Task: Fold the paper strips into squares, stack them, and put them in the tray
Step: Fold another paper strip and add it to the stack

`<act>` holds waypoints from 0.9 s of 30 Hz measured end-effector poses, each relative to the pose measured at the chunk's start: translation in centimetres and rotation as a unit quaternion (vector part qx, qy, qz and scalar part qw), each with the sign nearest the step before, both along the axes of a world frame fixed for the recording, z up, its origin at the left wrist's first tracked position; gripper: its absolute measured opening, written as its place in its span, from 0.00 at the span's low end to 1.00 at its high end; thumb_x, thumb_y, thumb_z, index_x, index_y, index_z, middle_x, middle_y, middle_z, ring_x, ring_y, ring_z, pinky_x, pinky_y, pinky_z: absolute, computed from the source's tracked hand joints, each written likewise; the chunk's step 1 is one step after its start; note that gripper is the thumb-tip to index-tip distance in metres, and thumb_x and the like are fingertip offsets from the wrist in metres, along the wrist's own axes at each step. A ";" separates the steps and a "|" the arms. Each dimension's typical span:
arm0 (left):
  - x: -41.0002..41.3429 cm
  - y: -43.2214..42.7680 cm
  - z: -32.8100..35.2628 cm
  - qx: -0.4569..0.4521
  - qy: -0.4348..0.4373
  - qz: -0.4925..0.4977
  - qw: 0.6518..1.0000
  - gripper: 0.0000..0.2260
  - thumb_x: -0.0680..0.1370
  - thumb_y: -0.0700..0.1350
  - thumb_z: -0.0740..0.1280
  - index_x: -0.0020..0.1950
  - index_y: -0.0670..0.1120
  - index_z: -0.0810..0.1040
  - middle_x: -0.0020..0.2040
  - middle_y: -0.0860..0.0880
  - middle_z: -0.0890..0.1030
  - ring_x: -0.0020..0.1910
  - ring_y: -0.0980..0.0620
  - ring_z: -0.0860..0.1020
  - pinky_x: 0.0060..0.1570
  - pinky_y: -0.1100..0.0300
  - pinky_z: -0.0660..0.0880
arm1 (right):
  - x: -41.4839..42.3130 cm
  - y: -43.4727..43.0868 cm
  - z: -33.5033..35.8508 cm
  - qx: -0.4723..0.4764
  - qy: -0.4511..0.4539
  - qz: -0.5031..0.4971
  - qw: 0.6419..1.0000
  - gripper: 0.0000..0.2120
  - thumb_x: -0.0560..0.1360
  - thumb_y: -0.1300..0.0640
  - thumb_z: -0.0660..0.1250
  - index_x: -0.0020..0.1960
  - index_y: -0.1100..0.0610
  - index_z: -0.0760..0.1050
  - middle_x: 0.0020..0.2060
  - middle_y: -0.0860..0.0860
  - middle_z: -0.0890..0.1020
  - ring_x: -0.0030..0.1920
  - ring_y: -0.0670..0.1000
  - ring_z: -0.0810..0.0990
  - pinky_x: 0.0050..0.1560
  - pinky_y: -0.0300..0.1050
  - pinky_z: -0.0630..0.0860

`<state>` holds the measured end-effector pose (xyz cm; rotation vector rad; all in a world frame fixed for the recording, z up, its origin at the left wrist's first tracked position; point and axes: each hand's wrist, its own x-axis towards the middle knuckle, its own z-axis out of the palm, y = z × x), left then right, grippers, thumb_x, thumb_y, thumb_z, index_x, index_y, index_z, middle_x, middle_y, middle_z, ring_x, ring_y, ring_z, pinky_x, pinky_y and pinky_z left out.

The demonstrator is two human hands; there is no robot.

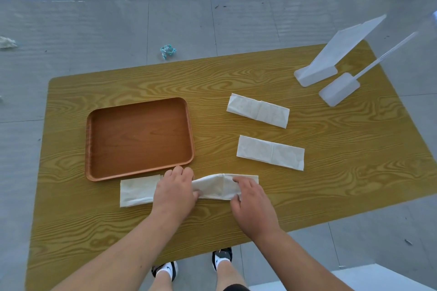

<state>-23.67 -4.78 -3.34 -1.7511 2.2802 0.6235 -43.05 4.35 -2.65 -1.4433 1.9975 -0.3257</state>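
Note:
A long white paper strip (139, 190) lies along the table's near side, just below the brown tray (139, 137). My left hand (175, 191) presses down on the strip's middle. My right hand (250, 201) grips the strip's right end, which is lifted and arched off the table. Two more white strips lie flat to the right of the tray: one farther back (257, 110) and one nearer (270, 152). The tray holds nothing.
The table (331, 172) has a yellow wood-grain top. Two white plastic stands (316, 73) (339, 88) rise at its far right corner. Crumpled paper (168, 51) lies on the floor beyond the table. My feet show under the near edge.

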 end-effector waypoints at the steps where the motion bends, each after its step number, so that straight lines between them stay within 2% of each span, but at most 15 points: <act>1: 0.4 0.1 0.0 -0.007 0.012 0.003 1.000 0.13 0.78 0.58 0.70 0.56 0.52 0.75 0.52 0.53 0.76 0.53 0.50 0.74 0.53 0.54 0.75 | 0.0 0.0 0.0 -0.002 0.002 -0.001 1.000 0.22 0.80 0.57 0.62 0.74 0.53 0.70 0.68 0.47 0.76 0.67 0.47 0.73 0.66 0.40 0.68; 4: 1.0 0.4 0.0 -0.027 0.066 0.022 0.997 0.06 0.79 0.53 0.69 0.51 0.51 0.78 0.46 0.54 0.78 0.47 0.51 0.75 0.46 0.54 0.75 | 0.1 -0.1 0.0 0.000 0.008 0.007 1.000 0.22 0.80 0.56 0.61 0.74 0.53 0.69 0.68 0.48 0.76 0.68 0.48 0.72 0.68 0.42 0.69; 6: 1.1 0.5 0.2 0.011 0.127 0.080 0.989 0.05 0.78 0.51 0.70 0.46 0.52 0.76 0.41 0.54 0.79 0.41 0.51 0.76 0.39 0.54 0.73 | 0.3 -0.1 0.0 0.003 0.007 0.006 1.000 0.23 0.80 0.56 0.61 0.75 0.53 0.69 0.69 0.48 0.75 0.68 0.48 0.72 0.67 0.43 0.70; 9: 1.0 0.1 0.5 0.113 0.233 0.254 0.932 0.08 0.76 0.49 0.71 0.40 0.51 0.74 0.34 0.54 0.77 0.33 0.51 0.73 0.34 0.54 0.70 | 0.6 -0.2 0.0 0.013 -0.007 0.005 1.000 0.24 0.79 0.56 0.62 0.75 0.52 0.68 0.69 0.48 0.75 0.67 0.49 0.73 0.65 0.44 0.71; 11: 1.3 -0.3 0.8 0.108 0.250 0.319 0.908 0.05 0.75 0.48 0.69 0.42 0.52 0.75 0.35 0.53 0.79 0.35 0.50 0.75 0.34 0.54 0.71 | 0.9 -0.2 0.0 0.011 -0.011 0.010 1.000 0.24 0.79 0.55 0.62 0.75 0.51 0.68 0.68 0.47 0.75 0.67 0.48 0.73 0.64 0.43 0.71; 13: 1.5 -0.4 1.5 0.073 0.249 0.316 0.912 0.02 0.76 0.48 0.67 0.44 0.54 0.75 0.36 0.54 0.81 0.35 0.51 0.78 0.32 0.55 0.71 | 1.1 -0.2 0.0 0.000 -0.009 0.012 1.000 0.23 0.79 0.55 0.62 0.74 0.51 0.68 0.67 0.46 0.75 0.66 0.48 0.74 0.62 0.41 0.71; 16: 0.7 -0.2 2.6 0.030 0.294 0.225 0.928 0.04 0.78 0.50 0.68 0.45 0.58 0.74 0.35 0.55 0.81 0.32 0.56 0.77 0.29 0.60 0.73 | 1.2 -0.1 0.0 -0.011 -0.006 -0.002 1.000 0.22 0.79 0.56 0.62 0.73 0.51 0.69 0.64 0.46 0.76 0.64 0.47 0.75 0.59 0.39 0.70; 19: -1.4 0.5 3.5 0.103 0.368 0.156 0.911 0.09 0.78 0.63 0.68 0.46 0.59 0.76 0.38 0.57 0.83 0.31 0.59 0.78 0.30 0.61 0.77 | 0.9 0.3 0.1 -0.016 0.000 -0.041 0.999 0.21 0.79 0.56 0.63 0.72 0.52 0.70 0.62 0.46 0.76 0.61 0.47 0.76 0.58 0.41 0.73; 21: -2.5 0.9 3.2 0.115 0.338 0.173 0.918 0.15 0.77 0.69 0.63 0.45 0.60 0.77 0.36 0.57 0.82 0.31 0.60 0.77 0.30 0.60 0.76 | 0.3 0.8 0.1 -0.021 0.006 -0.084 0.996 0.20 0.78 0.58 0.63 0.70 0.52 0.71 0.60 0.46 0.77 0.59 0.48 0.76 0.54 0.42 0.72; 22: -2.7 0.9 2.8 0.107 0.295 0.183 0.932 0.16 0.78 0.70 0.60 0.46 0.59 0.77 0.36 0.57 0.82 0.33 0.60 0.77 0.32 0.58 0.77 | 0.0 1.0 0.1 -0.023 0.010 -0.102 0.994 0.19 0.78 0.59 0.62 0.69 0.52 0.71 0.59 0.46 0.78 0.59 0.49 0.76 0.53 0.43 0.72; 23: -3.0 1.0 2.2 0.105 0.239 0.180 0.948 0.16 0.78 0.69 0.60 0.49 0.59 0.77 0.39 0.57 0.82 0.37 0.60 0.78 0.35 0.56 0.77 | -0.4 1.3 0.0 -0.023 0.016 -0.114 0.993 0.18 0.78 0.59 0.62 0.68 0.52 0.72 0.58 0.46 0.78 0.58 0.49 0.77 0.52 0.43 0.72; 25: -3.6 1.4 1.0 0.116 0.143 0.161 0.970 0.20 0.79 0.66 0.64 0.62 0.54 0.77 0.53 0.56 0.82 0.48 0.55 0.80 0.43 0.54 0.77 | -1.1 1.8 -0.2 -0.022 0.024 -0.114 0.993 0.17 0.78 0.60 0.61 0.67 0.52 0.72 0.57 0.47 0.78 0.57 0.50 0.77 0.51 0.44 0.72; 27: -3.6 1.5 0.3 0.111 0.111 0.160 0.975 0.25 0.77 0.65 0.69 0.67 0.51 0.75 0.60 0.52 0.79 0.55 0.49 0.79 0.49 0.53 0.77 | -0.9 1.9 -0.2 -0.023 0.027 -0.111 0.993 0.19 0.79 0.61 0.61 0.68 0.53 0.71 0.58 0.48 0.77 0.57 0.50 0.77 0.51 0.43 0.72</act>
